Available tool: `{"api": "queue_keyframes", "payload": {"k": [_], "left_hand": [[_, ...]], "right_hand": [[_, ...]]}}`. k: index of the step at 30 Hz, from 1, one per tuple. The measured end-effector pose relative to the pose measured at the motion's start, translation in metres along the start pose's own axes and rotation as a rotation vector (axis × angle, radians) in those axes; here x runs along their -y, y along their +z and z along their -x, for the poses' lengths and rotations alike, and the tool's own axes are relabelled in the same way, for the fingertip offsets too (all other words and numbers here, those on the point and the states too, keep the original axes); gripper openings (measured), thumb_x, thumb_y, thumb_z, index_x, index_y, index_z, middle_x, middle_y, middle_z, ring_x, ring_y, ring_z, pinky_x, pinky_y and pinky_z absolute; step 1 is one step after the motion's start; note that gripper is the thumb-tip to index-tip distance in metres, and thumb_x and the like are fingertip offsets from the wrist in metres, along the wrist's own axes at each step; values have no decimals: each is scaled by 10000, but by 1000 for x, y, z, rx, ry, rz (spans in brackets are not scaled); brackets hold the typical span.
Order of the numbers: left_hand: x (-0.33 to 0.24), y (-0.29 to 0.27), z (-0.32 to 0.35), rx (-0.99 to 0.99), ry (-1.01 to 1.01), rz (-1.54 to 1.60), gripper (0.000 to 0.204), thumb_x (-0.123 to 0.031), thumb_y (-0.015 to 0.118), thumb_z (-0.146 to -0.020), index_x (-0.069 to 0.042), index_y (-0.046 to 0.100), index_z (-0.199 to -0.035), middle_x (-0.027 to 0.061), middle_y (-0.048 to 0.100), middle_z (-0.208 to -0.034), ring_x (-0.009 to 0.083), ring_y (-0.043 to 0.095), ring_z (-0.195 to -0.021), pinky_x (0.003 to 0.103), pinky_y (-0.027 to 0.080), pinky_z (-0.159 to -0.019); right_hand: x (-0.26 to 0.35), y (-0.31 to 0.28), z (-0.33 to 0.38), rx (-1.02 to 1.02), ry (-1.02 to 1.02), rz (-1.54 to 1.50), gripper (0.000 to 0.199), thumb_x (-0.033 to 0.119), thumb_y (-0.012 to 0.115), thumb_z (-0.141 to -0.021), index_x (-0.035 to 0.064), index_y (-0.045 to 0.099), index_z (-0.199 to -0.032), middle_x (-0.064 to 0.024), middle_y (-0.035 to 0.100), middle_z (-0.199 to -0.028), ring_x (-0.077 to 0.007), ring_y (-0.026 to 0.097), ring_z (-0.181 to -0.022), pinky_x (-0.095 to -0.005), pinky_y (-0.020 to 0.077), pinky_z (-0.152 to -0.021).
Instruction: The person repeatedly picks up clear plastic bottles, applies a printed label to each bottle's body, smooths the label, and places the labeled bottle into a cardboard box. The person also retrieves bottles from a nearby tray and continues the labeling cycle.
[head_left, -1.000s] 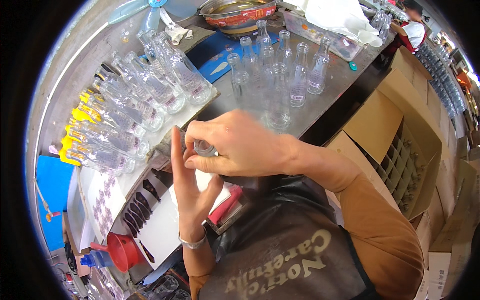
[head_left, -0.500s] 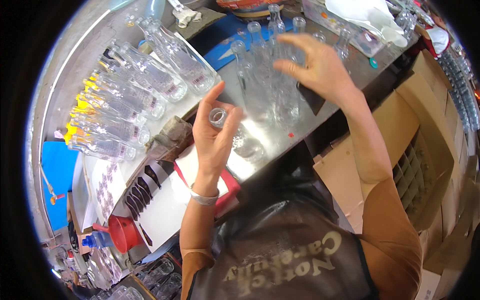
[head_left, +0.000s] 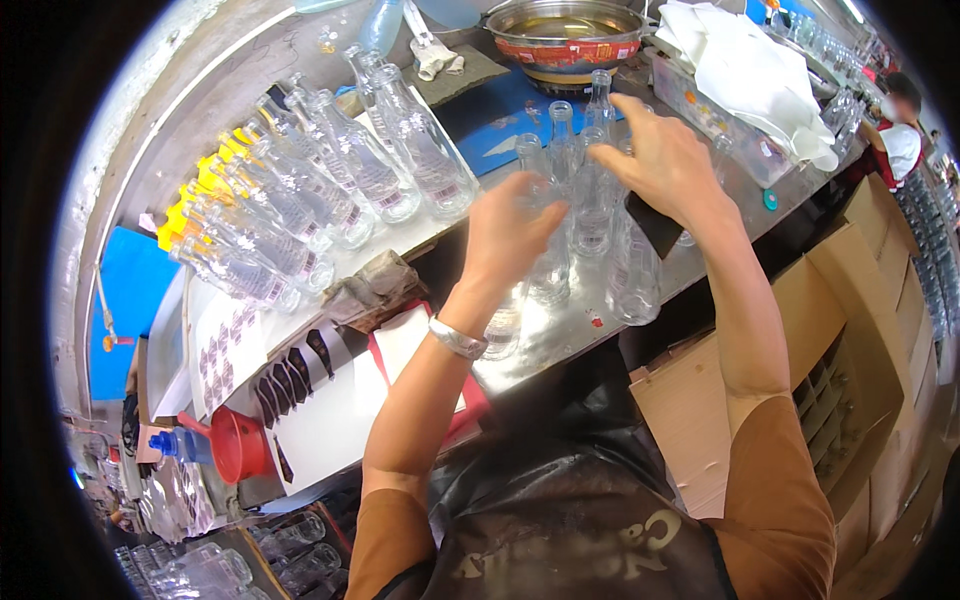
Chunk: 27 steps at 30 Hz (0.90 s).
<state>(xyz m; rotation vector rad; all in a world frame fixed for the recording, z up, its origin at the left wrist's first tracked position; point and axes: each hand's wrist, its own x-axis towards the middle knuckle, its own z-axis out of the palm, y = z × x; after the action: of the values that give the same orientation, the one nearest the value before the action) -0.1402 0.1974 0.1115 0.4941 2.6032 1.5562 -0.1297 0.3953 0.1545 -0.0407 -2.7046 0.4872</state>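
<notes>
My right hand hovers over a cluster of clear glass bottles standing on the metal table. Its thumb and fingers are spread apart near the bottle necks, apparently gripping none. Beside the cluster is my left hand, slightly blurred, with its thumb and curled forefinger apart; nothing shows between them. Below that hand stands another clear bottle, its neck hidden by the hand. A dark flat piece shows under my right wrist.
Rows of clear bottles lean at the left, above label sheets. A folded cloth lies nearby. At the back are a metal basin and a plastic bin. Open cardboard boxes stand right; a red dipper is lower left.
My left hand has moved away from the neck of the near bottle, up and right toward the cluster. My right hand stays spread over the bottles. The whole view has shifted.
</notes>
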Motion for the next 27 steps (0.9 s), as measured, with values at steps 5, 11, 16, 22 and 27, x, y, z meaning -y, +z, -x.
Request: {"api": "queue_keyframes", "payload": {"k": [5,11,16,22,27], "left_hand": [[9,7,10,-78,82,35,346,-232,725,-851,6,668,-1097,110,691,-784,158,672,-590,319,527,-585],[-10,-16,60,-176,180,34,333,-193,764,-848,-8,656,-1103,129,722,-945,164,681,-615,320,527,-624],[-31,-63,118,-340,356,59,349,-256,766,-847,-12,666,-1077,153,703,-844,146,590,-556,304,479,-589],[-54,-117,218,-477,493,57,332,-247,781,-802,-3,682,-1004,203,666,-798,239,595,-563,352,476,-589],[-65,-155,296,-609,416,-117,350,-234,793,-783,37,649,-954,243,640,-819,381,632,-694,390,489,-655]], "right_hand": [[12,7,-20,220,17,184,441,377,691,-823,3,649,-1053,-231,698,-1036,-403,663,-1014,-503,523,-855],[-2,25,-9,128,-70,162,351,338,673,-830,29,653,-994,-232,694,-992,-407,654,-975,-506,513,-796],[14,5,25,101,-181,198,340,332,674,-832,31,638,-987,-234,694,-921,-417,661,-893,-510,505,-766],[82,-59,42,93,-522,57,282,248,666,-873,-4,615,-988,-213,676,-810,-364,664,-749,-444,483,-668],[155,-82,38,317,-695,-380,218,176,638,-919,-22,599,-999,-43,573,-694,-115,579,-604,-286,448,-568]]}}
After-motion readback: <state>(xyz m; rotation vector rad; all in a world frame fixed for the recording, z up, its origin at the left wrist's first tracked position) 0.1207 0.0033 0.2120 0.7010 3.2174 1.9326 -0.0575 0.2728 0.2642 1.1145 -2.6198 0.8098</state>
